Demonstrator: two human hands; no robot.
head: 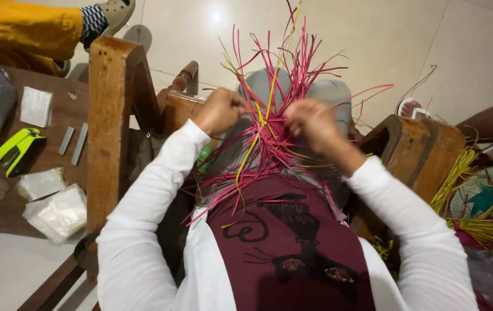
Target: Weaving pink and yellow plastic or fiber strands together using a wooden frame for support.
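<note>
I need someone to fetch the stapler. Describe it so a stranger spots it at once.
Look at the dark wooden table on the person's left, beyond the wooden chair arm. The stapler lies near its middle, beside two grey staple strips and above the clear plastic packets. It alone is bright yellow-green and black.

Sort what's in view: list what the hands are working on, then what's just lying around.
In hand:
left hand
right hand
pink and yellow weaving strips

Lying about:
green stapler
staple bars
clear plastic packets
finished woven piece
loose yellow strips
</note>
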